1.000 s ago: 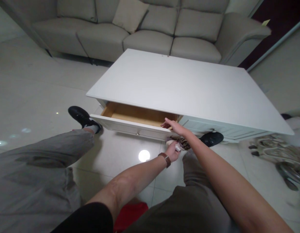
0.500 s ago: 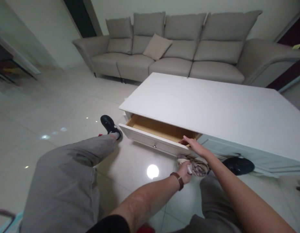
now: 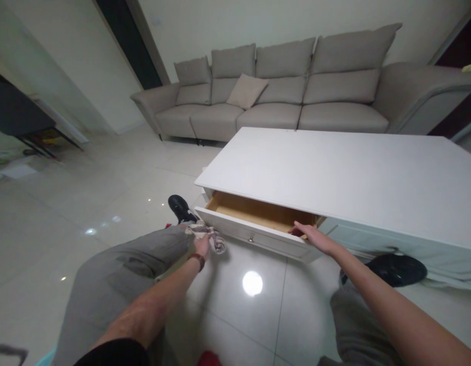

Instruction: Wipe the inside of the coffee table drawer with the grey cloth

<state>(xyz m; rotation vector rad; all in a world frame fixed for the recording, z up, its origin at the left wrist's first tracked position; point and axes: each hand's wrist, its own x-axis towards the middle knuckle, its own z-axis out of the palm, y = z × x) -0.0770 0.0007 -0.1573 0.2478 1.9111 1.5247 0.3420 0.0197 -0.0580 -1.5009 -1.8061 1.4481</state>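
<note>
My left hand (image 3: 202, 246) is closed on a crumpled, patterned cloth (image 3: 218, 242), low in front of the left end of a drawer front. The drawer (image 3: 258, 212) stands pulled out of a white coffee table (image 3: 334, 173), and its bare wooden inside shows. A small round knob (image 3: 251, 239) sits on the drawer front. My right hand (image 3: 306, 232) rests over the top edge of the drawer front near its right end, its fingers reaching inside and partly hidden.
A grey sofa (image 3: 273, 114) with a pink cushion (image 3: 247, 91) stands behind the table. My black shoes are beside the drawer's left end and against the table's right front. A dark chair (image 3: 22, 112) stands at the far left. Something red lies on the floor at the bottom.
My left hand has moved left with the cloth, from below the drawer's right end to its left end. My right hand stays at the drawer's right end. The view has shifted slightly.
</note>
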